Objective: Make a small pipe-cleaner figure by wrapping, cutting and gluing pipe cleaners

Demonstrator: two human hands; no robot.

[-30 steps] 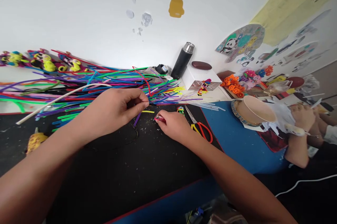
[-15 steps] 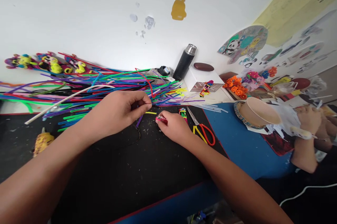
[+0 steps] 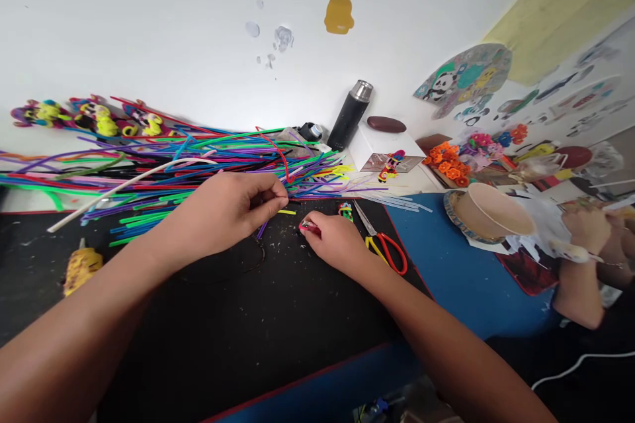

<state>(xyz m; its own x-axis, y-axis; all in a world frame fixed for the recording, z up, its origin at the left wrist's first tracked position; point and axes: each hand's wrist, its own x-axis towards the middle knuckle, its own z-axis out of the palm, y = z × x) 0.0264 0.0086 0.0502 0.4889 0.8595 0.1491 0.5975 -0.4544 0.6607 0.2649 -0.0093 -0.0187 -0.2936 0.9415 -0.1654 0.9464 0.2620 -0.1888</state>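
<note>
My left hand (image 3: 243,208) is over the back of the black mat (image 3: 238,337), thumb and forefinger pinched together. Whatever lies between those fingertips is too small to make out. To its right, my right hand (image 3: 335,241) is closed round a small red tool with a shiny metal end (image 3: 310,226), mostly hidden by the fingers. Just behind my hands spreads a heap of colourful pipe cleaners (image 3: 198,151). Beside my right hand lie scissors (image 3: 380,241) with one red and one yellow handle, and a small green figure (image 3: 346,211).
A black thermos (image 3: 350,117) stands by a white box (image 3: 387,145) against the wall. Pipe-cleaner figures (image 3: 89,118) sit at the back left. A yellow glue gun (image 3: 82,271) lies at left. A paper bowl (image 3: 501,208) and a co-worker's hands (image 3: 588,228) are at right.
My right hand has moved slightly right with the small red tool, widening the gap to my left hand. The left hand keeps its pinch almost in place. The view has shifted a little.
</note>
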